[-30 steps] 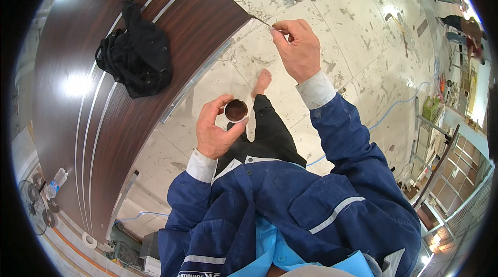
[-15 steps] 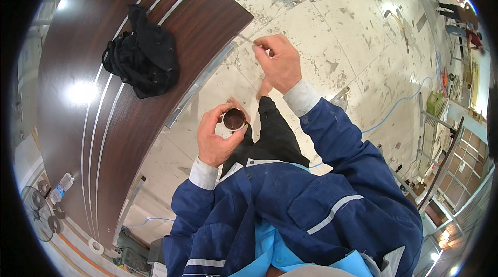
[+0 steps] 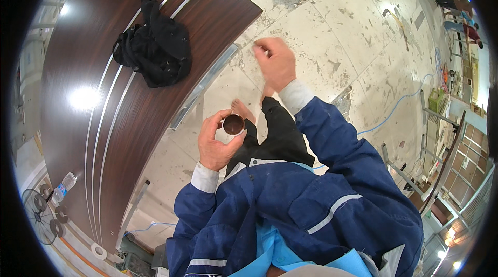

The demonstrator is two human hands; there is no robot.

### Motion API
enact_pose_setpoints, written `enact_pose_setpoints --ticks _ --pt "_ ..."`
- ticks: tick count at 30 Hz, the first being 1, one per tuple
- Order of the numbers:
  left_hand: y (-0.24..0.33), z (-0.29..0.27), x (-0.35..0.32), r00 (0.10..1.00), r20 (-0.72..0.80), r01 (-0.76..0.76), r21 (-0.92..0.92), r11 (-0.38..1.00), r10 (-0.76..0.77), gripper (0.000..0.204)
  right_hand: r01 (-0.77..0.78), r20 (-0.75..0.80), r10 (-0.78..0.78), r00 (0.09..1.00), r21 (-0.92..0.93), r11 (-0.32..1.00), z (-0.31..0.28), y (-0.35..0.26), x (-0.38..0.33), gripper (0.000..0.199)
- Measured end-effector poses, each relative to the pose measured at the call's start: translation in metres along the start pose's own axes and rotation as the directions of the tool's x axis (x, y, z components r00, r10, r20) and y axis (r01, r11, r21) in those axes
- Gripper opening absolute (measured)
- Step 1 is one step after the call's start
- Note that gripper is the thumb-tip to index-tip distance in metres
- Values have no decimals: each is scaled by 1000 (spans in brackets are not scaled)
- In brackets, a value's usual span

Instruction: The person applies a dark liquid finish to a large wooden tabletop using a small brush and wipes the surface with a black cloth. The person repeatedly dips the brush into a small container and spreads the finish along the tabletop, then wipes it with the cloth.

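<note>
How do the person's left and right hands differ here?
The left hand grips a small cup, dark brown inside; the right hand is too blurred to tell whether it holds anything. The left hand is spread around the cup's sides; the right hand is curled. The left hand sits lower in the picture than the right. Both are bare, with pale cuffs.

White cup [image 3: 231,135], brown inside, silver-striped dark-brown wood-grain panel [image 3: 142,113], black cloth [image 3: 158,51], navy jacket [image 3: 270,189]
</note>
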State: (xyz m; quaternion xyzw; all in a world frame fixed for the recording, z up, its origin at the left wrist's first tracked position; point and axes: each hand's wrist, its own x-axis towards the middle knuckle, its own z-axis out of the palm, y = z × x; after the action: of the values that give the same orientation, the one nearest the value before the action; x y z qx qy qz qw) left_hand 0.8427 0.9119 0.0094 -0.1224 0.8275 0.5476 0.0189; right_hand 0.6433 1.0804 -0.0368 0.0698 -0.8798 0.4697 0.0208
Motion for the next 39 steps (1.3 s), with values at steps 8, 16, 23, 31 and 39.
enact_pose_setpoints --ticks 8,16,23,31,39 --pt "4 4 -23 999 -46 20 -7 1000 -20 60 -39 120 30 992 73 997 5 0 -9 16" --pt "17 15 -54 993 -88 81 -4 997 -81 58 -64 98 50 994 149 987 9 20 7 18" --pt "26 24 -78 980 -183 75 -25 997 -78 61 -7 130 -10 991 132 991 25 -1 -19 15" --pt "23 11 -104 964 -240 110 -48 993 -118 61 -144 167 95 981 313 939 39 -18 -50 14" --pt "-3 -24 -141 980 -173 92 -38 995 -97 61 34 222 -86 971 228 973 63 -35 -81 12"
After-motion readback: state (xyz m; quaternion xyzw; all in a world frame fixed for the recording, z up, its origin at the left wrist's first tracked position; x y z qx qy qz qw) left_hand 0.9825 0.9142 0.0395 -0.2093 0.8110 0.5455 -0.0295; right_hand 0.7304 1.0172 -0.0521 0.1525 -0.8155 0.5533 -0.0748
